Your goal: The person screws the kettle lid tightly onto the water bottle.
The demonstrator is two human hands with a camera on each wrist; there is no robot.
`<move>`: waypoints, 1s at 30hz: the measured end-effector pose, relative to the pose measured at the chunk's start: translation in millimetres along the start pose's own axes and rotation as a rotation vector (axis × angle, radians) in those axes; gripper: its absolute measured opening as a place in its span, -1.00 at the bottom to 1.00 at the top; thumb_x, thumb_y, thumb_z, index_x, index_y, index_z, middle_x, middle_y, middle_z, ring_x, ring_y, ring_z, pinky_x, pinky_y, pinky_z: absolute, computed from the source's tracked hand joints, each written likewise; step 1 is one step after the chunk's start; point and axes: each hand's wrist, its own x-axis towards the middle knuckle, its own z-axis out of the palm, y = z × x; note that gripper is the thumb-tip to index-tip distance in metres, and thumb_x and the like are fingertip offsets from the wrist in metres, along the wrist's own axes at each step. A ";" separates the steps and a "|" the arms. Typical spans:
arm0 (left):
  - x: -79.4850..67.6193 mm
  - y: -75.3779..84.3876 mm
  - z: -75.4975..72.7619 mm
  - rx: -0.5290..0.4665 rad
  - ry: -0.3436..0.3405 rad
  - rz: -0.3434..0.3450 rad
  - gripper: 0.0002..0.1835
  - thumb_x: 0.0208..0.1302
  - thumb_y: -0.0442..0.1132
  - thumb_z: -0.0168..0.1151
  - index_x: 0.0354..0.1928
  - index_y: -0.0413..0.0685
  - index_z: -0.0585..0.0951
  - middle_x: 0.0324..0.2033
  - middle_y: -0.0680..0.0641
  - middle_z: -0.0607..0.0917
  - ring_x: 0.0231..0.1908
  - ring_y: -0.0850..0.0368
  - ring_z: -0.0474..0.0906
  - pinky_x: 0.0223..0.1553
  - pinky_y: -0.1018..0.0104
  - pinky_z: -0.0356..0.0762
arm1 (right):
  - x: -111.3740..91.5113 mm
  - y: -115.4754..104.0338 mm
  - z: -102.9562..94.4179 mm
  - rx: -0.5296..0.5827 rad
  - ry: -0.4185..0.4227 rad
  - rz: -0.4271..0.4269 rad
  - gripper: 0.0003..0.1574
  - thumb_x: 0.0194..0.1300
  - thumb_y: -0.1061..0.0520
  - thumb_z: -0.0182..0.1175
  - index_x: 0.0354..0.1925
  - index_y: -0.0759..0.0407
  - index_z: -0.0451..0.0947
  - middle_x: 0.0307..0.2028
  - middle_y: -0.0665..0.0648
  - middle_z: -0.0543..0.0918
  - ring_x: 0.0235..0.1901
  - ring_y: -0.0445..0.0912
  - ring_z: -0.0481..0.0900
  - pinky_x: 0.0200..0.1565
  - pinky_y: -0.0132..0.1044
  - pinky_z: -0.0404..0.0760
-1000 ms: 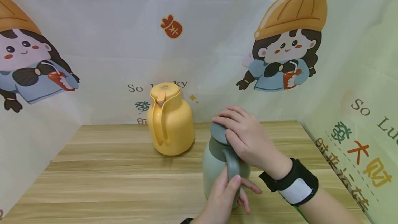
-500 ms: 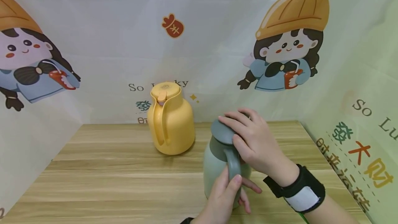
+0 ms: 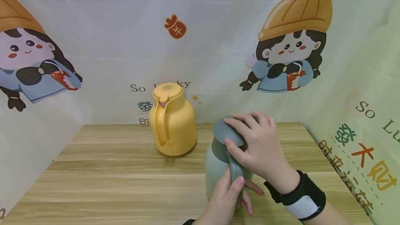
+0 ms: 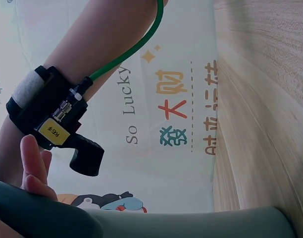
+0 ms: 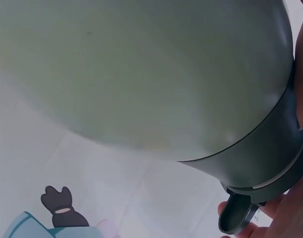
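A pale green thermos jug (image 3: 212, 173) with a grey-green collar stands on the table, its handle (image 3: 235, 169) facing me. My left hand (image 3: 223, 193) grips this handle, thumb along its near side and fingertips showing to the right. On top, my right hand (image 3: 257, 145) holds the round grey-green lid (image 3: 226, 133), its thumb at the near edge and fingers over the far right side. In the right wrist view, the jug's body (image 5: 141, 74) fills much of the picture, with fingers (image 5: 285, 213) beside the small dark spout (image 5: 235, 213). The palm hides part of the lid.
A yellow thermos jug (image 3: 178, 124) stands upright at the back, left of the green one, handle toward me. Behind the wooden table (image 3: 125, 176) hangs a printed cloth (image 3: 212, 44). A black strap (image 3: 301, 197) with a green cable (image 4: 134, 47) is on my right wrist.
My right hand has shifted rightward over the lid, baring more of its left part, and its fingers have bent further round the far edge. My left hand keeps its hold on the handle.
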 end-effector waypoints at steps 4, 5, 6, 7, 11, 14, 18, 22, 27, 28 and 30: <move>-0.5 1.5 0.5 0.000 0.004 0.007 -0.61 0.51 -0.03 -0.37 0.26 0.00 0.13 -0.27 -0.30 0.61 -0.66 0.28 0.51 -0.53 0.51 0.36 | 2.0 -4.9 -0.6 -0.037 0.015 0.016 -0.46 0.10 -0.26 0.04 -0.08 0.00 0.57 -0.17 0.06 0.54 -0.16 0.07 0.34 -0.16 0.08 0.24; -0.7 2.5 0.6 -0.002 0.005 0.004 -0.61 0.51 -0.03 -0.37 0.26 0.00 0.13 -0.27 -0.30 0.61 -0.66 0.28 0.51 -0.53 0.51 0.37 | 2.8 -6.2 -1.0 -0.045 0.017 0.020 -0.46 0.09 -0.26 0.06 -0.09 0.00 0.58 -0.18 0.06 0.54 -0.17 0.07 0.34 -0.18 0.07 0.25; -0.9 3.5 0.7 -0.009 0.007 -0.001 -0.61 0.51 -0.03 -0.37 0.26 0.00 0.13 -0.27 -0.31 0.61 -0.66 0.28 0.51 -0.52 0.51 0.37 | 3.7 -7.2 -1.3 -0.054 0.019 0.023 -0.46 0.07 -0.27 0.07 -0.10 0.01 0.58 -0.20 0.06 0.55 -0.20 0.06 0.34 -0.19 0.06 0.26; -1.1 3.3 0.6 -0.011 0.009 -0.004 -0.61 0.51 -0.03 -0.37 0.26 0.00 0.13 -0.27 -0.30 0.61 -0.66 0.27 0.51 -0.52 0.51 0.36 | 4.6 -8.3 -1.9 -0.064 0.018 0.026 -0.46 0.06 -0.28 0.07 -0.12 0.01 0.59 -0.22 0.05 0.54 -0.22 0.06 0.34 -0.22 0.05 0.26; -1.1 0.9 0.3 -0.022 0.017 -0.018 -0.60 0.51 -0.04 -0.38 0.27 0.00 0.12 -0.27 -0.30 0.60 -0.67 0.19 0.52 -0.52 0.52 0.35 | 8.2 -10.3 -4.3 -0.093 0.012 0.024 -0.45 0.04 -0.30 0.08 -0.16 0.01 0.61 -0.27 0.05 0.54 -0.27 0.05 0.35 -0.31 -0.01 0.28; -1.0 -1.2 0.0 -0.015 0.016 -0.016 -0.60 0.51 -0.05 -0.37 0.28 0.01 0.11 -0.28 -0.30 0.61 -0.67 0.19 0.52 -0.52 0.52 0.35 | 9.0 -9.7 -5.5 -0.105 0.009 0.018 -0.43 0.06 -0.34 0.07 -0.16 0.01 0.61 -0.29 0.05 0.54 -0.30 0.03 0.35 -0.37 -0.05 0.27; -0.6 -2.7 -0.1 -0.002 0.008 -0.009 -0.60 0.51 -0.04 -0.37 0.29 0.02 0.10 -0.27 -0.29 0.61 -0.66 0.25 0.51 -0.52 0.51 0.36 | 7.6 -8.2 -5.2 -0.129 0.014 0.022 -0.34 0.04 -0.43 0.09 -0.16 0.03 0.61 -0.31 0.06 0.54 -0.36 0.02 0.35 -0.45 -0.12 0.24; -0.2 -1.9 0.0 -0.005 0.002 -0.006 -0.62 0.51 -0.07 -0.37 0.27 0.01 0.11 -0.27 -0.29 0.61 -0.66 0.21 0.52 -0.52 0.51 0.37 | 6.4 -9.2 -4.3 -0.176 0.028 0.029 -0.26 -0.01 -0.49 0.11 -0.17 0.05 0.61 -0.35 0.10 0.52 -0.43 0.03 0.33 -0.51 -0.14 0.23; 0.1 -3.4 -0.4 -0.012 -0.002 0.001 -0.64 0.51 -0.11 -0.37 0.24 -0.03 0.14 -0.28 -0.31 0.61 -0.67 0.04 0.53 -0.53 0.48 0.40 | 5.8 -12.0 -4.6 -0.209 0.021 0.034 -0.25 0.04 -0.46 0.07 -0.16 0.10 0.61 -0.39 0.14 0.49 -0.47 0.04 0.32 -0.53 -0.16 0.25; 0.1 -4.4 -0.5 -0.011 -0.001 -0.001 -0.65 0.51 -0.11 -0.36 0.23 -0.04 0.15 -0.28 -0.31 0.61 -0.66 0.06 0.54 -0.52 0.48 0.41 | 5.6 -12.6 -5.2 -0.210 0.018 0.034 -0.27 0.06 -0.44 0.05 -0.15 0.11 0.60 -0.39 0.15 0.49 -0.46 0.05 0.33 -0.53 -0.16 0.27; -0.1 -6.3 -1.0 -0.007 0.000 -0.008 -0.66 0.51 -0.11 -0.37 0.22 -0.04 0.15 -0.27 -0.30 0.61 -0.66 -0.03 0.54 -0.51 0.45 0.44 | 5.0 -13.6 -6.6 -0.206 0.009 0.032 -0.30 0.10 -0.38 0.00 -0.14 0.14 0.59 -0.38 0.16 0.49 -0.46 0.05 0.33 -0.51 -0.15 0.29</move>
